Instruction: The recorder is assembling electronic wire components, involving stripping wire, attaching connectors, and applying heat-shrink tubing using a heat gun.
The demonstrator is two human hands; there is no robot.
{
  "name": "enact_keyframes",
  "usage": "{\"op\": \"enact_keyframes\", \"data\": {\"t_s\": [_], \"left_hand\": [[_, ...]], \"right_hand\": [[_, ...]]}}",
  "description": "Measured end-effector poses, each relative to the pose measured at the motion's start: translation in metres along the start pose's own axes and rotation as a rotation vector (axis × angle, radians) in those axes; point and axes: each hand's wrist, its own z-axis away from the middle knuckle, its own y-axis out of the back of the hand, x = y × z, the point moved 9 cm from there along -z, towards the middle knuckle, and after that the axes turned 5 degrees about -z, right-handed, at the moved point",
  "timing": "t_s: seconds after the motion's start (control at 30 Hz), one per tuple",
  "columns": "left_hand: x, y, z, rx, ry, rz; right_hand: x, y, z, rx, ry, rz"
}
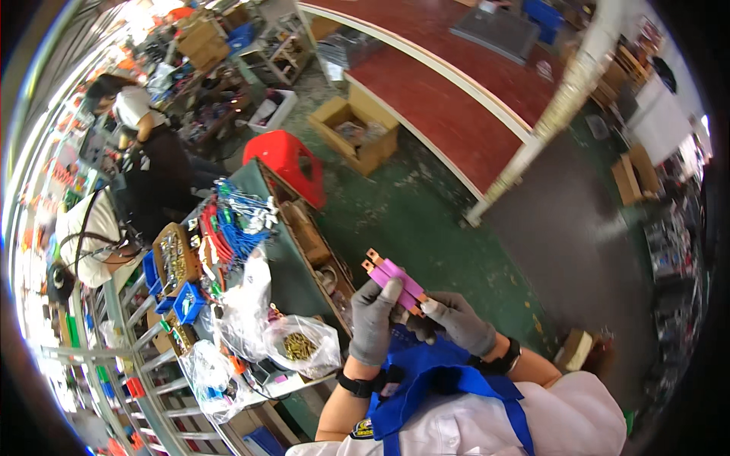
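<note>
My left hand (pixel 370 323), in a grey glove, is closed around a pair of copper busbars (pixel 397 280) with pink-purple sleeves. Their bare copper ends with holes stick out past the thumb, at the upper left. My right hand (pixel 462 322), gloved too, has its fingers closed at the lower copper end of the bars. Both hands are held in front of my blue apron (pixel 426 357), above the floor. The fingers beneath the bars are partly hidden.
On my left, a workbench (pixel 293 262) carries blue and red cables (pixel 236 228), a plastic bag of brass-coloured parts (pixel 299 347) and small blue bins (pixel 188 302). Beyond stand a red stool (pixel 285 158), a cardboard box (pixel 353 131) and a pole (pixel 547 114). Two people work at the left.
</note>
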Motion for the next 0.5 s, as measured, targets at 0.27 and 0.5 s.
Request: {"op": "enact_keyframes", "data": {"t_s": [0.27,0.5], "left_hand": [[0.055,0.028,-0.091,0.163,-0.090,0.158],[0.102,0.075,-0.176,0.324,-0.195,0.113]], "right_hand": [[-0.049,0.000,-0.116,-0.038,-0.120,0.205],[-0.108,-0.019,-0.238,-0.154,-0.166,0.439]]}}
